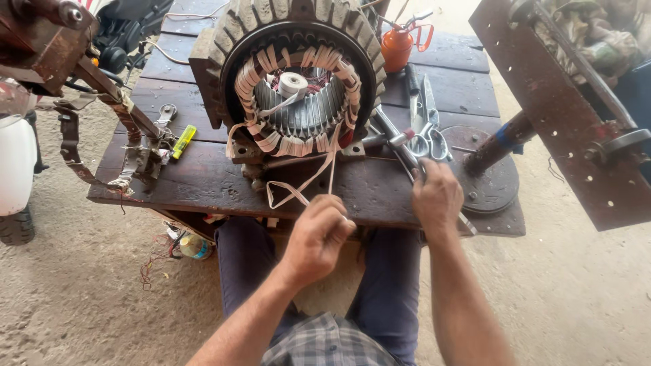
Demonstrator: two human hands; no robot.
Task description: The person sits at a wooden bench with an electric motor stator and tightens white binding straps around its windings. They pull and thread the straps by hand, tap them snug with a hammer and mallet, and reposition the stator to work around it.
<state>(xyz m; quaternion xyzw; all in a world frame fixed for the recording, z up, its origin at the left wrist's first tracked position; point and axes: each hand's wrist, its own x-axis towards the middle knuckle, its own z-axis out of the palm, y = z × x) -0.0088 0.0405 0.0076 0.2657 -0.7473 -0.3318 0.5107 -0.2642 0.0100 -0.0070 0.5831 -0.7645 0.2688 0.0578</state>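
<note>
Orange oil can (397, 46) at the far edge of the dark wooden worktop (203, 179). Scissors (428, 139) right of centre. Yellow lighter (183, 141) and a wrench (165, 114) lie left; plastic bottle (194, 247) on the sandy floor.

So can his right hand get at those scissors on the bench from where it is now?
Probably yes. The right hand rests on the bench edge, and the scissors lie just beyond it in the open. Only a metal rod runs beside them; nothing covers them.

Left hand (319, 234) sits near centre, fingers pinched shut, forearm slanting in from lower left. Right hand (436, 198) lies further right, knuckles up, fingers curled, forearm bare.
</note>
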